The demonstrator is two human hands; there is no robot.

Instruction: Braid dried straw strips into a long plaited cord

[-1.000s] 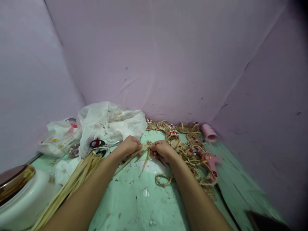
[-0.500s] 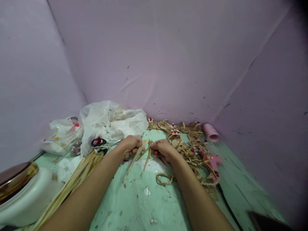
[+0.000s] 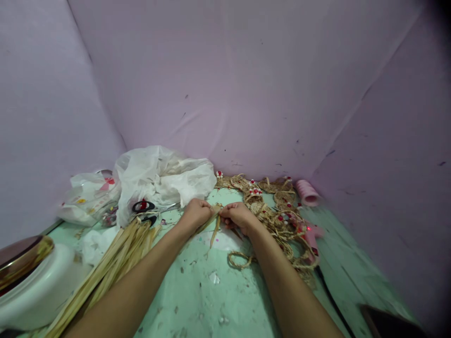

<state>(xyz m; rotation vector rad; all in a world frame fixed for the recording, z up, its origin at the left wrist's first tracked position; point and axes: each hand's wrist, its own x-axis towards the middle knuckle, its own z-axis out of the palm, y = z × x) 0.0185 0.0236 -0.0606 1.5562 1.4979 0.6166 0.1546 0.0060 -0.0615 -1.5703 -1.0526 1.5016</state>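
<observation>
A pale purple wall (image 3: 225,94) rises behind a green table (image 3: 176,300). On the table, a white bag (image 3: 158,180) slumps against the wall, its contents hidden. A bundle (image 3: 116,263) of pale dry fibres lies beside the left forearm, probably for easy reach. Braided rope (image 3: 278,230) sprawls in loops by the right forearm, apparently kept to one side to leave working room between the arms. The tub (image 3: 45,286) at the near left has a brown, gold-edged top; its inside cannot be seen. The small bag (image 3: 88,199) has printed marks; small coloured bits (image 3: 110,216) show at its right end, whether inside or beside it I cannot tell.

The left hand (image 3: 198,215) and right hand (image 3: 237,217) nearly meet, each pinching narrowly on dry strips (image 3: 215,231) at mid-table, seemingly to control them close to the fingertips. One end hangs below the right fingers; whether both hands grip the same piece is unclear.

A pink glue gun (image 3: 311,240) lies beyond the rope, its light red. A pink spool (image 3: 307,193) rests on its side, scissors (image 3: 143,206) near the bundle's top. Red and white beads (image 3: 255,191) dot the rope.
</observation>
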